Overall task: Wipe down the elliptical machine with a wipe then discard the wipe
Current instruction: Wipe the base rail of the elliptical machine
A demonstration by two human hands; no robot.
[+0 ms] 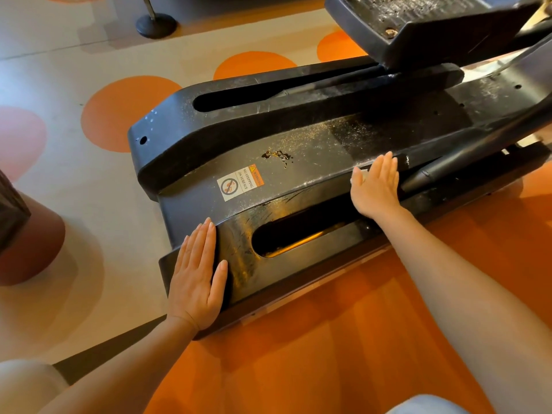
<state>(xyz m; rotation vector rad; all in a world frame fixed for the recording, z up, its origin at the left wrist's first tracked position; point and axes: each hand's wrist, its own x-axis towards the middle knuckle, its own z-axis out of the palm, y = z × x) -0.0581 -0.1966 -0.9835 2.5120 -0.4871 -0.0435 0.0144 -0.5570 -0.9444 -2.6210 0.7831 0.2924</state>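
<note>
We see black elliptical base (298, 150) lying across orange-and-beige spotted floor (74, 85), dusty, scuffed. Warning sticker (240, 182) on centre panel; small dried spill (276, 155) just beyond it. Foot pedal (418, 22) raised at top right, pedal arm (466, 158) running out of near slot. Black stanchion base (156, 24) far left, brown round pedestal (27, 237) at left edge. Our left hand (197, 276) flat, fingers straight, resting on near corner of base. Our right hand (376, 183) flat, fingers together, pressing on near rail; sliver of white wipe (365, 172) shows under its fingers.
</note>
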